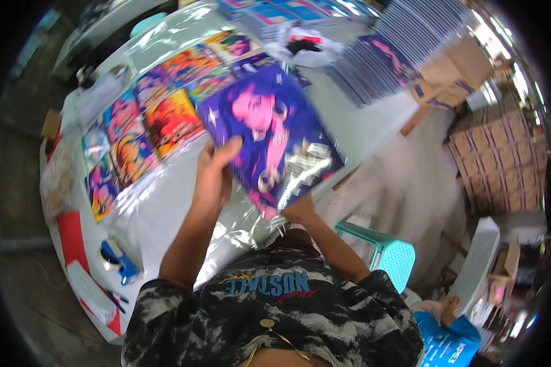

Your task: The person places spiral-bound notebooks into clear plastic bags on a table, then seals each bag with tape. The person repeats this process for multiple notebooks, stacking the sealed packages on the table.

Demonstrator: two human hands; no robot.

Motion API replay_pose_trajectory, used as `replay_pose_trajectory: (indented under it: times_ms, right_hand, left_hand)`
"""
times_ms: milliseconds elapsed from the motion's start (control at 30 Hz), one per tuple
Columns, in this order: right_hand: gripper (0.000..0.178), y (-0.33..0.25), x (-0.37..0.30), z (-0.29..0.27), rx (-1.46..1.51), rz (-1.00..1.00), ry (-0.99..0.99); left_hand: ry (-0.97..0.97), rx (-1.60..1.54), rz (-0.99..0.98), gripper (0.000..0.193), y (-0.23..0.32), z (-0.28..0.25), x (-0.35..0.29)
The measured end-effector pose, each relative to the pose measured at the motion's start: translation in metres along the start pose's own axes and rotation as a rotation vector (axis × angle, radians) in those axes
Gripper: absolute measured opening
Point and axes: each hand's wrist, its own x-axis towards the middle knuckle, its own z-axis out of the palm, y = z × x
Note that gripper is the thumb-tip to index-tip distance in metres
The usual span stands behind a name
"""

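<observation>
A glossy purple notebook with a pink illustrated figure on its cover is tilted in front of me, above the table. My left hand grips its left edge, the thumb lying on the cover and the fingers behind. Beneath the lower right corner, my right hand supports it; those fingers are hidden by the cover. Shiny reflections on the cover look like plastic wrap. Left of it, several colourful notebooks, a red and yellow one among them, lie in rows on the white table.
A blue tape dispenser sits at the table's near left. Tall notebook stacks and a crumpled plastic bag stand at the back. Right are an open carton, a turquoise stool, stacked cartons and another person in a blue shirt.
</observation>
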Motion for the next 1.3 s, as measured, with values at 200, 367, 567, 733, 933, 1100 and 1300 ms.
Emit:
replay_pose_trajectory:
  times_ms: [200,367,567,733,933,1100,1300]
  right_hand:
    - [0.074,-0.006,-0.009,-0.007,0.069,-0.056,0.361]
    - [0.074,-0.001,-0.010,-0.008,0.195,-0.115,0.352]
    - [0.074,0.004,-0.009,-0.018,0.225,-0.086,0.305]
    - [0.077,-0.004,-0.002,-0.006,0.150,-0.083,0.326]
    - [0.077,-0.012,-0.002,0.002,-0.071,-0.076,0.349]
    - [0.074,-0.018,0.000,0.009,-0.216,-0.065,0.346]
    - [0.070,-0.040,-0.007,0.011,-0.238,-0.073,0.305]
  left_hand:
    - [-0.244,-0.094,0.098,0.039,-0.034,0.198,0.189]
    - [-0.126,0.109,-0.052,0.055,-0.108,0.285,0.306]
    - [-0.105,0.688,-0.068,0.077,-0.104,0.258,0.292]
    - [0.003,0.956,0.310,0.061,-0.091,0.067,0.183]
    - [0.791,1.493,0.248,0.058,-0.023,-0.177,-0.023]
    - [0.815,1.761,-0.068,0.076,-0.049,-0.254,-0.185]
    - [0.721,1.899,-0.134,0.080,-0.049,-0.286,-0.204]
